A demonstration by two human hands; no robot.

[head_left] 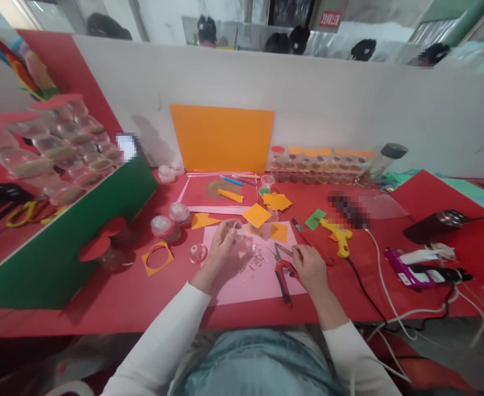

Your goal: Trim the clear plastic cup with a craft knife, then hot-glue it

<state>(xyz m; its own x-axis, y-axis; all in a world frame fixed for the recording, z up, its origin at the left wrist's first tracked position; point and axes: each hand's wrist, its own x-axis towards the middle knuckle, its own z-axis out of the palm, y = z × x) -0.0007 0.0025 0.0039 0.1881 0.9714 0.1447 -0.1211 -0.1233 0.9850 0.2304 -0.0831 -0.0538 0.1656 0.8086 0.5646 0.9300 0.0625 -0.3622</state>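
My left hand (222,245) is closed round a small clear plastic cup (237,225), held just above a pink sheet (250,275) on the red table. My right hand (308,265) rests on the pink sheet's right edge, fingers curled round a small thin tool I cannot make out. Red-handled scissors (282,270) lie open on the sheet right beside that hand. Small paper scraps (256,257) lie between my hands. Orange paper squares (257,214) sit just beyond the sheet.
A green box (72,242) with stacked clear jars stands at the left. A yellow glue gun (339,236), a purple one (407,272) and white cables (384,291) lie on the right. Jars (320,165) and an orange sheet (222,137) line the back wall.
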